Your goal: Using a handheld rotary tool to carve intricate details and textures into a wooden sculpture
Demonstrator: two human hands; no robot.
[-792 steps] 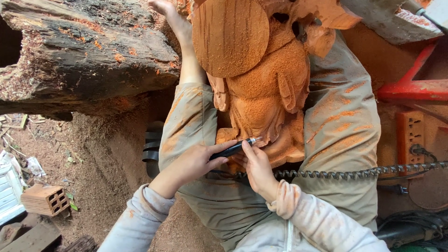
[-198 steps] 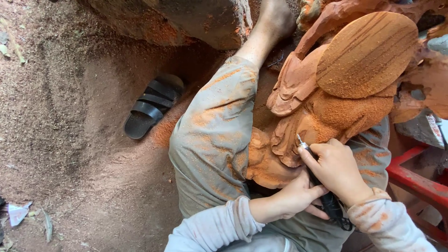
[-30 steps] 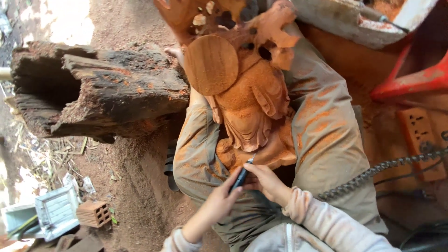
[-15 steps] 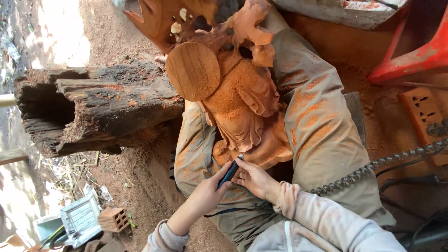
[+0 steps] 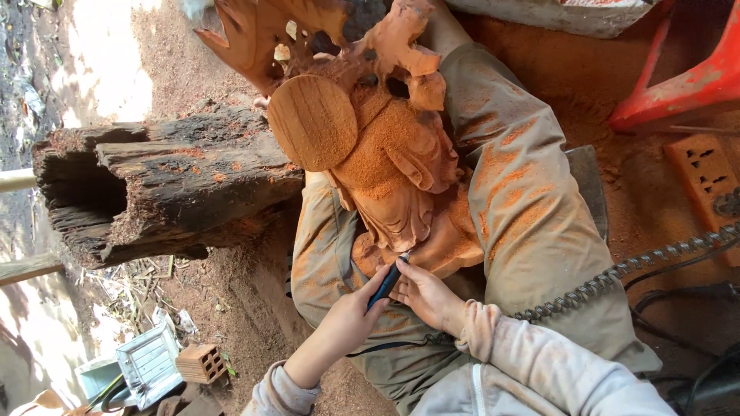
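A reddish wooden carving (image 5: 393, 166), a robed figure with a round disc at its head, is laid across the lap in the centre of the frame, its surface thick with orange sawdust. A dark pen-like rotary tool (image 5: 386, 279) is gripped by the left hand (image 5: 351, 320), fingers closed around its shaft, with the tip set against the lower part of the carving. The right hand (image 5: 428, 296) is curled close beside the tip, fingers bent and touching the tool and the wood, steadying both.

A slip looks possible: the right fingers lie just beside the cutting tip, and the loose dust on the wood could let the tip skid into them or gouge the figure. The flexible metal drive shaft (image 5: 617, 271) running to the right edge could also drag on the tool if it were pulled tight.

At lower left, a shallow pale tray (image 5: 146, 362) is seen on the ground beside a small perforated brick (image 5: 202, 362); its contents cannot be made out. A hollow dark log (image 5: 154, 189) lies at left, its cavity appearing empty.
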